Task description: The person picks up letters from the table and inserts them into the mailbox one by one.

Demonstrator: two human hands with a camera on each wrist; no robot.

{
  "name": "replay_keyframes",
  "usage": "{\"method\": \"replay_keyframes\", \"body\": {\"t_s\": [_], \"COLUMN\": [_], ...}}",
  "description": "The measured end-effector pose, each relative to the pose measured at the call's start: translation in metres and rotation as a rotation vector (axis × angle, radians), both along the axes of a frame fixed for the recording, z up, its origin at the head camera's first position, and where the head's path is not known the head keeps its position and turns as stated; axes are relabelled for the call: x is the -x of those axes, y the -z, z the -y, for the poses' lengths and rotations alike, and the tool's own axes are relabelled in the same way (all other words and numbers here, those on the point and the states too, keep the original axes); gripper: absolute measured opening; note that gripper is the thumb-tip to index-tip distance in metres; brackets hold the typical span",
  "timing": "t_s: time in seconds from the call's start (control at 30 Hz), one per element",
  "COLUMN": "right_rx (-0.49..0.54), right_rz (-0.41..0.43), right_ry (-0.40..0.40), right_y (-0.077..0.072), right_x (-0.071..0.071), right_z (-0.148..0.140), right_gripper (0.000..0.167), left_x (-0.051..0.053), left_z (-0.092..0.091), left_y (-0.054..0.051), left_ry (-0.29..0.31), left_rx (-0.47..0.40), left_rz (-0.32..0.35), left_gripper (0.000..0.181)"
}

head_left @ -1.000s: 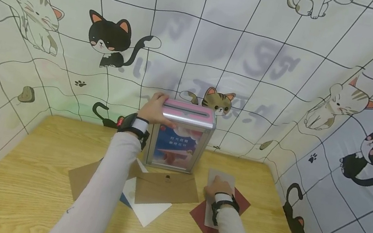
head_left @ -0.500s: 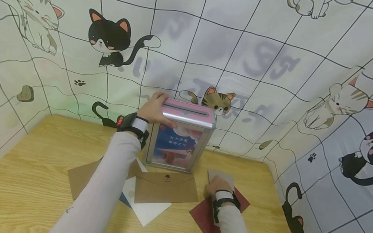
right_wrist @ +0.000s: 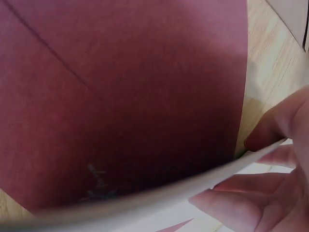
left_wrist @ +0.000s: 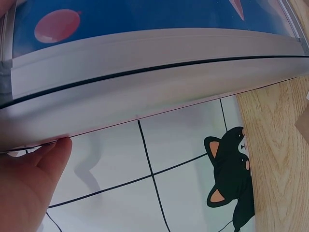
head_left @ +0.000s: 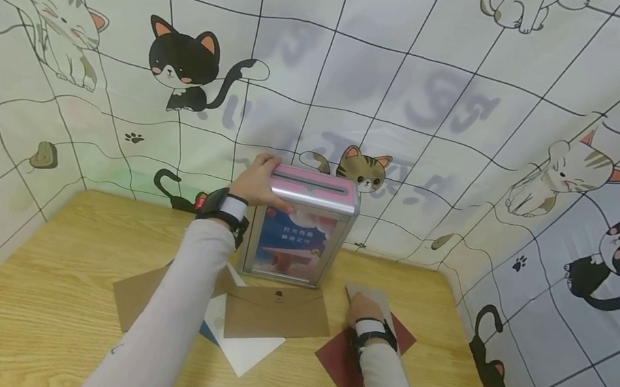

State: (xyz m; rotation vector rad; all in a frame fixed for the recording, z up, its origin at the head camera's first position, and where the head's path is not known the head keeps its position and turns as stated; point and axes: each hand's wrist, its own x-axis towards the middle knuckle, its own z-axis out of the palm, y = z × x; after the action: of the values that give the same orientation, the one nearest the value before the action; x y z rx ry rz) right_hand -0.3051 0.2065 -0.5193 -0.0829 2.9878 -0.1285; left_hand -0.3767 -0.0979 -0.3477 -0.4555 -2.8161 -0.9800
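Note:
The left hand (head_left: 256, 180) grips the upper left corner of a box (head_left: 316, 192) with a pink slotted top and silver frame; in the left wrist view its fingers (left_wrist: 55, 157) lie against the box's side. Over a dark red envelope (head_left: 340, 365), the right hand (head_left: 367, 311) holds a greyish envelope (head_left: 385, 298). The right wrist view shows the right hand (right_wrist: 270, 179) pinching the pale envelope's edge (right_wrist: 178, 191) between thumb and fingers, the sheet tilted up above the red envelope (right_wrist: 125, 96).
A brown envelope (head_left: 276, 315) lies in front of the box, overlapping a white one (head_left: 247, 352). Another brown envelope (head_left: 133, 294) and a bit of blue paper (head_left: 208, 333) are beside the left forearm. A cat-patterned cloth (head_left: 371, 59) stands behind the wooden table (head_left: 55, 259).
The grey envelope's near end has lifted off the red envelope and tilted up in the right hand, showing more red. The left hand and box have stayed in place.

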Motion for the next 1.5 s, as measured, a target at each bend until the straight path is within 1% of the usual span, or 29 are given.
{"method": "replay_keyframes", "body": {"t_s": [0.07, 0.17, 0.2, 0.27, 0.3, 0.37, 0.43, 0.67, 0.77, 1.03, 1.13, 1.3, 1.4, 1.5], "right_rx": [-0.013, -0.025, -0.029, -0.045, -0.058, -0.064, -0.075, -0.091, -0.086, -0.07, -0.057, -0.048, -0.042, -0.04], "right_rz": [-0.021, -0.037, -0.046, -0.064, -0.074, -0.084, -0.086, -0.076, -0.08, -0.12, -0.154, -0.222, -0.26, -0.274], "right_ry": [-0.013, -0.027, -0.035, -0.047, -0.055, -0.062, -0.057, -0.039, -0.037, -0.053, -0.063, -0.081, -0.093, -0.093], "right_y": [0.004, 0.008, 0.008, 0.01, 0.01, 0.012, 0.013, 0.019, 0.016, 0.004, 0.003, 0.001, -0.002, -0.004], "right_x": [0.002, 0.005, 0.006, 0.007, 0.007, 0.009, 0.01, 0.015, 0.016, 0.009, 0.009, 0.008, 0.006, 0.004], "right_z": [-0.003, -0.008, -0.009, -0.012, -0.012, -0.014, -0.015, -0.019, -0.019, -0.018, -0.019, -0.021, -0.021, -0.021], "right_gripper": [0.015, 0.015, 0.013, 0.008, 0.008, 0.015, 0.019, 0.014, 0.013, 0.015, 0.015, 0.008, 0.011, 0.014], "left_x": [0.0, 0.001, 0.0, 0.0, 0.001, 0.001, 0.0, -0.003, -0.004, -0.004, -0.005, -0.003, -0.002, -0.004], "left_z": [0.0, 0.001, 0.001, 0.002, 0.002, 0.002, 0.002, 0.0, -0.001, -0.002, -0.003, -0.002, -0.002, -0.002], "left_y": [0.0, 0.001, -0.001, 0.0, 0.001, 0.001, 0.001, -0.003, -0.004, -0.005, -0.005, -0.004, -0.004, -0.005], "left_ry": [0.001, 0.004, 0.004, 0.003, 0.0, -0.004, -0.002, 0.0, -0.004, -0.002, -0.004, -0.011, -0.01, -0.006], "left_rx": [-0.005, -0.006, -0.004, -0.001, 0.002, 0.005, 0.002, 0.003, 0.004, 0.01, 0.004, 0.0, 0.004, 0.001], "left_rz": [0.002, -0.001, 0.014, 0.013, 0.013, 0.011, 0.011, 0.019, 0.022, 0.038, 0.04, 0.031, 0.026, 0.026], "left_gripper": [0.118, 0.118, 0.115, 0.115, 0.115, 0.115, 0.115, 0.113, 0.113, 0.112, 0.112, 0.112, 0.112, 0.112]}}
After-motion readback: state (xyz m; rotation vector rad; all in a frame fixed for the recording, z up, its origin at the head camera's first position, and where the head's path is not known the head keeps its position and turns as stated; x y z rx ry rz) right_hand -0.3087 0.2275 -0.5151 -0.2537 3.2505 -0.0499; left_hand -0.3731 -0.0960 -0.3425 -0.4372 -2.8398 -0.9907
